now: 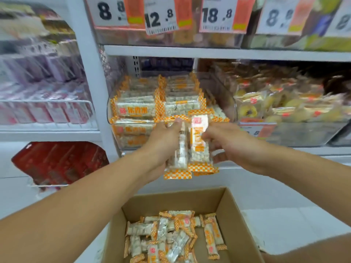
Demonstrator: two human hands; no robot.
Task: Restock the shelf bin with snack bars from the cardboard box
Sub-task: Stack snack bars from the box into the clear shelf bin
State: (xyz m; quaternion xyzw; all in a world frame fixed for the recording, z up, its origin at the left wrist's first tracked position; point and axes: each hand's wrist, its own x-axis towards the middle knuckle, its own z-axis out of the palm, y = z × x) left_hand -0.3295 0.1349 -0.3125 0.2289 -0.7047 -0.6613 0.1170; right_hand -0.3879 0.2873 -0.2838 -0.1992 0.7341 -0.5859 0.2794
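Head cam: snack bars (190, 147) are gripped upright by left hand (161, 143) & right hand (226, 145), fingers curled round them, just in front of shelf bin (114, 118), above cardboard box (235, 219) w/ loose bars.

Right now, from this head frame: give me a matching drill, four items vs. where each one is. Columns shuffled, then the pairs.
Items
1. cardboard box
2. clear shelf bin
3. held snack bars
4. 12.8 price tag

Places
A. on the shelf above the bin
B. low in the frame, bars loose inside
C. between the left hand and right hand, in front of the bin
D. middle shelf, bars stacked inside

Pairs: 1-B, 2-D, 3-C, 4-A
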